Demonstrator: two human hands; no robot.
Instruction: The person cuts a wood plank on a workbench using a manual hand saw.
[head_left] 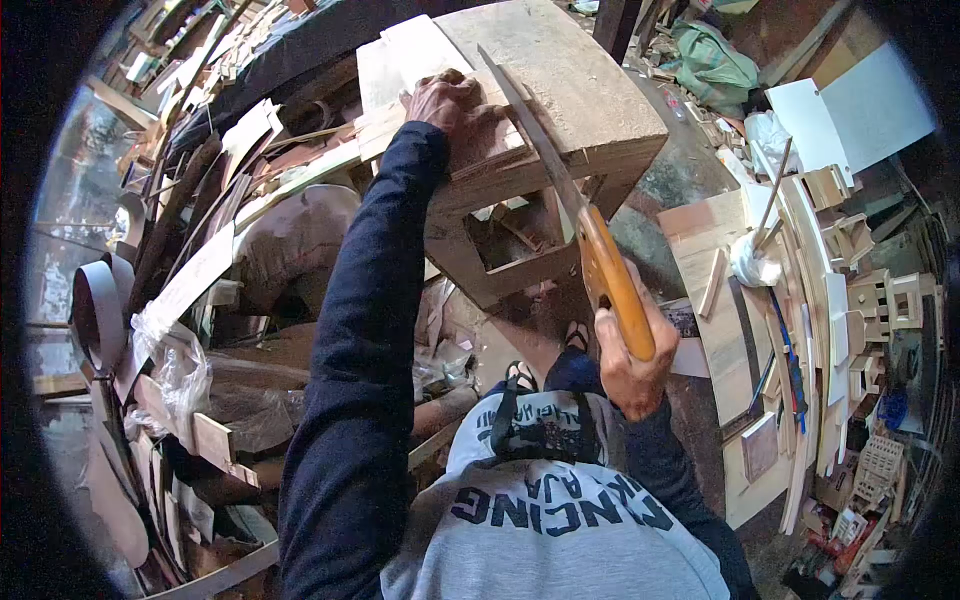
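My right hand (pixel 636 352) is closed around the orange-brown handle of a handsaw (pixel 614 280). The long dark blade slants up and left over the top of a wooden box (pixel 575 75). It lies along the right edge of a thin wooden board (pixel 492 143) resting on that box. With fingers curled, my left hand (pixel 446 103) presses the board down just left of the blade; its fingertips are partly hidden. A paler flat piece of wood (pixel 410 55) lies beyond this hand. The box front has a rectangular opening (pixel 515 232).
Wood strips and offcuts (pixel 225 270) crowd the left side, with clear plastic wrap (pixel 180 370) among them. To the right are a plywood sheet (pixel 690 250), long strips and small slotted wooden pieces (pixel 870 300). A green sack (pixel 708 65) stands at the back right. My sandalled feet (pixel 520 376) are below the box.
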